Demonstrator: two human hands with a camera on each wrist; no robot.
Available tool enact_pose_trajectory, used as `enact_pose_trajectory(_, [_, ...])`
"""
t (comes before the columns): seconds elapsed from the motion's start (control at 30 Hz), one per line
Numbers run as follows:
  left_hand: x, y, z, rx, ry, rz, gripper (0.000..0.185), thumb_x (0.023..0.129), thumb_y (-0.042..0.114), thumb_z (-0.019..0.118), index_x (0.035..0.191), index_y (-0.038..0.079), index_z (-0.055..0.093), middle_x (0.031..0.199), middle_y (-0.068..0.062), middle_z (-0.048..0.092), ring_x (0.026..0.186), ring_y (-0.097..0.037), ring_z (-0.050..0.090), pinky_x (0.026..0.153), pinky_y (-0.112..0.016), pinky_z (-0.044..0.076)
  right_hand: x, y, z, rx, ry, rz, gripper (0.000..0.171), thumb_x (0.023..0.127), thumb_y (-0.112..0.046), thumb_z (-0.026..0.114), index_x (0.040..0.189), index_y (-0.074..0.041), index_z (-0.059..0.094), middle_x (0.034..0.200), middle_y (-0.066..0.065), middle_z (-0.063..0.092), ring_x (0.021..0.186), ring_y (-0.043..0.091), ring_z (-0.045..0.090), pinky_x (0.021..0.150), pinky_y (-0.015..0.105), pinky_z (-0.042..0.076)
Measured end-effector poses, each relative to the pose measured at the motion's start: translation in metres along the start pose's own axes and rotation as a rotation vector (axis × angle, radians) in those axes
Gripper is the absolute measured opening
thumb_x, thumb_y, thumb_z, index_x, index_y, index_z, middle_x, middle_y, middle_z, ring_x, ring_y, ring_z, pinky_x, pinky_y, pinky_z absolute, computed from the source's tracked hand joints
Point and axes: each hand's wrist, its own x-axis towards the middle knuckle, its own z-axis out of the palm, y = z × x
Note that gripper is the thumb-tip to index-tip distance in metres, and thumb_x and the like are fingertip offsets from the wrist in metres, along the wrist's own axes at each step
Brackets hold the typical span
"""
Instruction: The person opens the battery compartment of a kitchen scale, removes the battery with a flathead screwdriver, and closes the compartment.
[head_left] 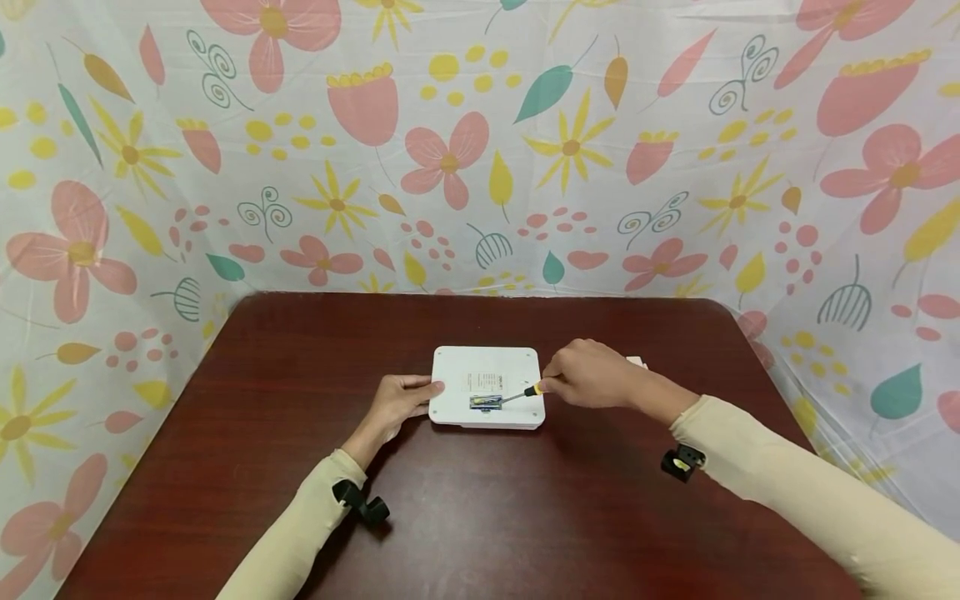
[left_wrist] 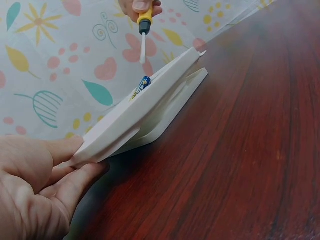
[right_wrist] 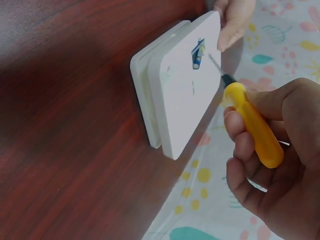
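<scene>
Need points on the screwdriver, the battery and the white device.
screwdriver (right_wrist: 257, 127), right wrist view, yellow handle.
battery (right_wrist: 198, 55), right wrist view, blue casing in the compartment.
white device (head_left: 486, 367), head view, flat back panel.

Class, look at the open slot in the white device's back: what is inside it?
A blue battery lies in the white device, the screwdriver tip beside it. The slot's contacts and depth are hidden.

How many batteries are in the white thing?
1 that shows: a blue battery sits in the open slot on the white device, beside the screwdriver tip. Another could be hidden deeper in the slot.
</scene>
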Motion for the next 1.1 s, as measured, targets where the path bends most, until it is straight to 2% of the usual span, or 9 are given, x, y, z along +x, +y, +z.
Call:
enact_pose_trajectory(0.13, [0.000, 0.000, 0.000, -0.010, 0.003, -0.002, 0.038, 0.091, 0.004, 0.077, 0.121, -0.018, 0.065, 0.110, -0.028, 0.072, 0.086, -0.021, 0.074, 0.078, -0.036, 0.064, 0.005, -0.003, 0.002, 0.002, -0.040, -0.003, 0.038, 0.097, -0.019, 0.072, 0.060, -0.022, 0.062, 0.052, -0.017, 0.025, 0.048, -0.001, 0.022, 0.048, 0.019, 0.020])
enact_pose_trajectory(0.3, [-0.001, 0.000, 0.000, -0.013, 0.002, -0.007, 0.037, 0.091, 0.003, 0.077, 0.120, -0.017, 0.066, 0.109, -0.027, 0.072, 0.085, -0.020, 0.074, 0.078, -0.035, 0.064, 0.009, -0.006, 0.003, -0.003, -0.063, -0.009, 0.053, 0.097, -0.017, 0.071, 0.051, -0.024, 0.045, 0.050, -0.017, 0.021, 0.047, 0.001, 0.019, 0.047, 0.019, 0.018])
enact_pose_trajectory(0.6, [0.000, 0.000, 0.000, -0.012, 0.000, 0.011, 0.038, 0.091, 0.002, 0.076, 0.121, -0.019, 0.064, 0.107, -0.028, 0.072, 0.082, -0.019, 0.073, 0.076, -0.035, 0.064, 0.015, -0.010, 0.002, -0.033, -0.086, -0.009, 0.050, 0.097, -0.017, 0.070, 0.053, -0.024, 0.048, 0.050, -0.016, 0.024, 0.046, 0.001, 0.022, 0.047, 0.018, 0.022])
enact_pose_trajectory(0.83, [0.002, -0.002, 0.000, -0.011, 0.000, 0.016, 0.039, 0.091, 0.003, 0.076, 0.121, -0.019, 0.064, 0.107, -0.029, 0.072, 0.082, -0.019, 0.073, 0.076, -0.034, 0.064, 0.019, -0.017, -0.003, -0.052, -0.127, -0.020, 0.054, 0.098, -0.015, 0.070, 0.051, -0.022, 0.044, 0.049, -0.014, 0.023, 0.044, 0.002, 0.021, 0.046, 0.018, 0.020])
enact_pose_trajectory(1.1, [0.001, -0.002, 0.000, -0.024, -0.007, 0.024, 0.040, 0.091, 0.002, 0.076, 0.121, -0.020, 0.063, 0.108, -0.030, 0.071, 0.082, -0.020, 0.073, 0.076, -0.035, 0.064, 0.031, -0.033, -0.009, -0.145, -0.160, -0.037, 0.045, 0.097, -0.014, 0.069, 0.057, -0.017, 0.051, 0.045, -0.012, 0.027, 0.040, 0.003, 0.026, 0.044, 0.017, 0.021])
